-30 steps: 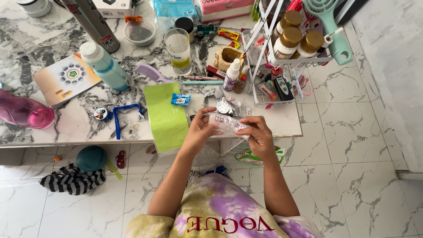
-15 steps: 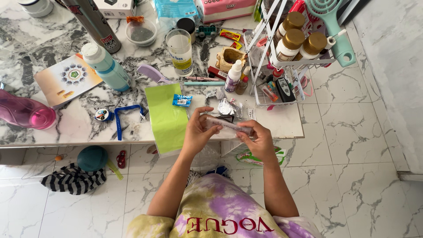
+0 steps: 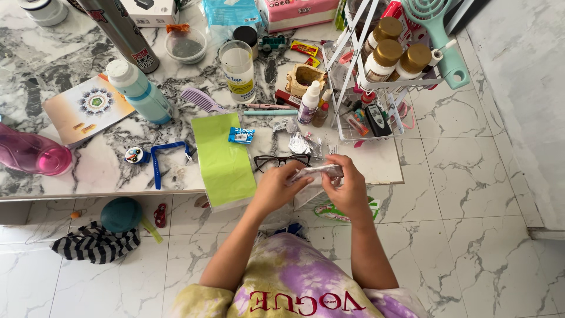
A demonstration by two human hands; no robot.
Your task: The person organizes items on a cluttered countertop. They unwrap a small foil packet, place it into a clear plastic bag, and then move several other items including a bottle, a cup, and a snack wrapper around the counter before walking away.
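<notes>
Head view. Item: thin crinkled silvery plastic wrapper [image 3: 318, 171], pinched between my left hand [image 3: 275, 187] and right hand [image 3: 348, 187], just above the marble table edge [image 3: 385, 176], near black-framed glasses [image 3: 281, 159]. Step, by my judgement: folding the wrapper; next needs a firm press.

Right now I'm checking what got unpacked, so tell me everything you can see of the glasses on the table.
The glasses are a dark, thin-framed pair with clear lenses. They lie flat on the marble table near its front edge, just right of the green sheet and in front of some crumpled foil. The left hand and right hand hold a clear wrapper close by; neither hand seems to touch the glasses. Whether the arms are folded is hard to tell.
</notes>
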